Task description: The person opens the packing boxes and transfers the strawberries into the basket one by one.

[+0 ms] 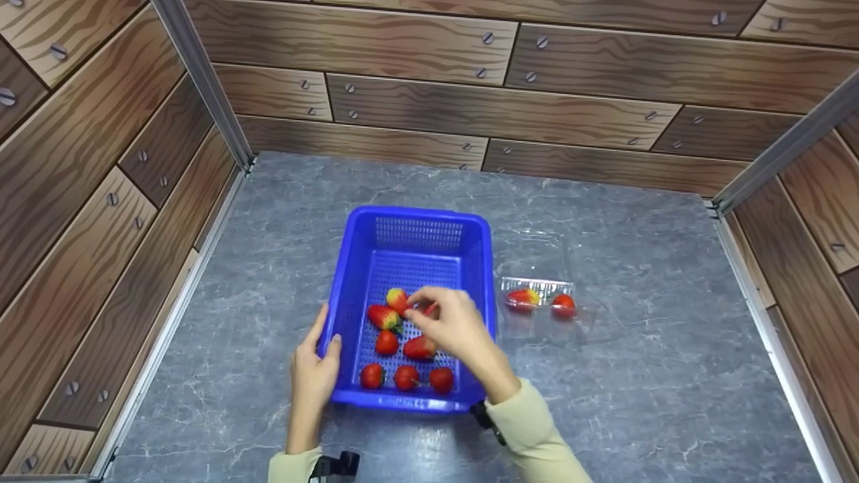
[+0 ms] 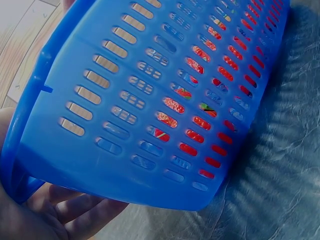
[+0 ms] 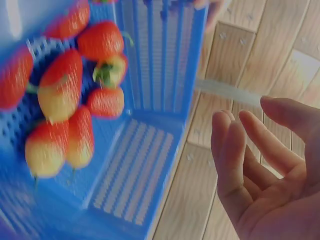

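Note:
A blue plastic basket (image 1: 356, 268) with slotted walls stands on the grey surface. My left hand (image 1: 314, 376) grips its left rim, thumb inside and fingers outside; the left wrist view shows these fingers (image 2: 85, 212) below the basket wall (image 2: 65, 160). Red strawberries (image 1: 383, 316), some with yellowish ends, lie in the basket's near half. Over them hovers my right hand (image 1: 460, 322), which hides part of the group from the head camera. In the right wrist view, its thumb and fingers are bent loosely apart with nothing between them, to one side of the strawberries (image 3: 61, 85).
Right of the basket lies a clear plastic box (image 1: 537, 283) with its lid folded back. Two more strawberries, one yellow-ended (image 1: 522, 299) and one round (image 1: 564, 306), are in it. Wood-patterned panels (image 1: 416, 94) wall in the work surface at the back and sides.

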Demonstrator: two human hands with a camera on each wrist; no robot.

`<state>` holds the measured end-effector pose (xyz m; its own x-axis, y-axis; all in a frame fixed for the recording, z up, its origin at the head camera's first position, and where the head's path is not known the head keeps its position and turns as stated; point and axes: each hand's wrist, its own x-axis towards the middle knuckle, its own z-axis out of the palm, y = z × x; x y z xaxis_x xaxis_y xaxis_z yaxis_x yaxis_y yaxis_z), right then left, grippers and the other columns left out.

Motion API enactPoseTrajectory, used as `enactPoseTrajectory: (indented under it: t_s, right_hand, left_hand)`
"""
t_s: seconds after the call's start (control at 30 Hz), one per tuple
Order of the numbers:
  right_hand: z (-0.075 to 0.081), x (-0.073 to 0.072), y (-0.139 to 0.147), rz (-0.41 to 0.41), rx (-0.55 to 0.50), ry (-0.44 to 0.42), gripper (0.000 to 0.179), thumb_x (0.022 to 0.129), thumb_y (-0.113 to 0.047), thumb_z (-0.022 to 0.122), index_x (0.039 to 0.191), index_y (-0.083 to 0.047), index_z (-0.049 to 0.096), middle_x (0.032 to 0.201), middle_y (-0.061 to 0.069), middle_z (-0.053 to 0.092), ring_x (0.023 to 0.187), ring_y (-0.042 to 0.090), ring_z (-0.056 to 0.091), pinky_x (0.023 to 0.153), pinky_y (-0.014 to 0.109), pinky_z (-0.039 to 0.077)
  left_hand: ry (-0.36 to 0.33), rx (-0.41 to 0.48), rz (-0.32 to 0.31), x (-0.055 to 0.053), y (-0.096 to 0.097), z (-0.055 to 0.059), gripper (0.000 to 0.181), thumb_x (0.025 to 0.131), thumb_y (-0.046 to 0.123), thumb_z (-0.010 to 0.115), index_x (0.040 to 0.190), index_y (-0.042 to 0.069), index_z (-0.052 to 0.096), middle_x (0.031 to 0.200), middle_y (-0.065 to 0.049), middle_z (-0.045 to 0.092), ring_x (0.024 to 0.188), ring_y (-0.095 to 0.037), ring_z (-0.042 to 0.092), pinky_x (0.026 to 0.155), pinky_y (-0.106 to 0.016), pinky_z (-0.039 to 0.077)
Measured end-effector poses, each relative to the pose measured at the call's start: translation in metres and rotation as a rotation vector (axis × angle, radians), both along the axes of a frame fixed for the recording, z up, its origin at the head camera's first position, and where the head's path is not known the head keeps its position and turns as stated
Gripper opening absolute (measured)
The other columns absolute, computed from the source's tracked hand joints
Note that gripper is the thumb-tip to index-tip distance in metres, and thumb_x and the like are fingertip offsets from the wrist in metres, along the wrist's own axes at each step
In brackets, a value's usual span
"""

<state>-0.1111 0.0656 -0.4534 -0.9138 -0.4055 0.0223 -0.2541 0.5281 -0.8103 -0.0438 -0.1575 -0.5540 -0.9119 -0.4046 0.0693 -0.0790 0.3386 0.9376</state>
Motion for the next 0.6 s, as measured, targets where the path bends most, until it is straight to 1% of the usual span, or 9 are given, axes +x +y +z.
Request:
enactPoseTrajectory:
  t_s: [0.07, 0.17, 0.3, 0.37, 0.5, 0.6]
  right_hand:
    - [0.003, -0.005, 0.008, -0.038, -0.013, 0.029, 0.014, 0.089, -0.012, 0.071, 0.102, -0.009, 0.074, 0.091, 0.002, 0.072, 0.072, 0.016, 0.065, 0.064, 0.027, 0.056]
    - [0.005, -0.014, 0.02, -0.092, -0.023, 0.132, 0.012, 0.087, -0.008, 0.071, 0.099, -0.007, 0.075, 0.089, 0.003, 0.072, 0.073, 0.017, 0.066, 0.067, 0.027, 0.056]
    - [0.003, -0.027, 0.035, -0.17, -0.036, 0.275, 0.009, 0.085, -0.003, 0.071, 0.093, -0.004, 0.075, 0.086, 0.005, 0.073, 0.074, 0.016, 0.065, 0.07, 0.031, 0.057]
    - [-0.001, -0.034, 0.044, -0.203, -0.043, 0.327, 0.008, 0.085, -0.003, 0.071, 0.092, -0.003, 0.075, 0.085, 0.007, 0.073, 0.074, 0.019, 0.066, 0.071, 0.034, 0.057]
    - [-0.009, -0.047, 0.065, -0.267, -0.023, 0.388, 0.008, 0.084, -0.002, 0.071, 0.09, 0.0, 0.074, 0.084, 0.011, 0.072, 0.076, 0.025, 0.067, 0.074, 0.039, 0.057]
    - [-0.014, -0.057, 0.083, -0.323, 0.015, 0.4, 0.008, 0.083, -0.004, 0.071, 0.089, -0.001, 0.075, 0.083, 0.011, 0.072, 0.075, 0.028, 0.067, 0.073, 0.041, 0.056]
  left_hand:
    - [-0.003, 0.004, -0.004, 0.0, 0.0, 0.0, 0.055, 0.092, 0.0, 0.062, 0.144, 0.011, 0.053, 0.143, -0.016, 0.053, 0.129, -0.035, 0.052, 0.107, -0.05, 0.041]
    - [-0.016, 0.005, -0.005, 0.0, 0.0, 0.0, 0.055, 0.092, 0.0, 0.062, 0.145, 0.012, 0.052, 0.143, -0.015, 0.052, 0.129, -0.035, 0.051, 0.107, -0.05, 0.04]
    - [-0.04, -0.008, 0.001, 0.001, -0.002, -0.001, 0.056, 0.093, 0.001, 0.061, 0.146, 0.016, 0.051, 0.144, -0.015, 0.051, 0.127, -0.035, 0.053, 0.104, -0.051, 0.044]
    - [-0.043, -0.01, 0.003, 0.001, -0.002, -0.001, 0.057, 0.093, 0.002, 0.061, 0.147, 0.017, 0.051, 0.145, -0.014, 0.051, 0.127, -0.035, 0.053, 0.104, -0.051, 0.044]
    - [-0.038, -0.001, -0.005, 0.001, -0.001, -0.001, 0.057, 0.093, 0.001, 0.061, 0.147, 0.017, 0.05, 0.145, -0.014, 0.051, 0.129, -0.035, 0.052, 0.105, -0.051, 0.043]
    - [-0.04, -0.003, -0.008, 0.001, -0.001, 0.0, 0.057, 0.093, 0.002, 0.061, 0.147, 0.017, 0.051, 0.145, -0.014, 0.051, 0.128, -0.034, 0.053, 0.104, -0.051, 0.044]
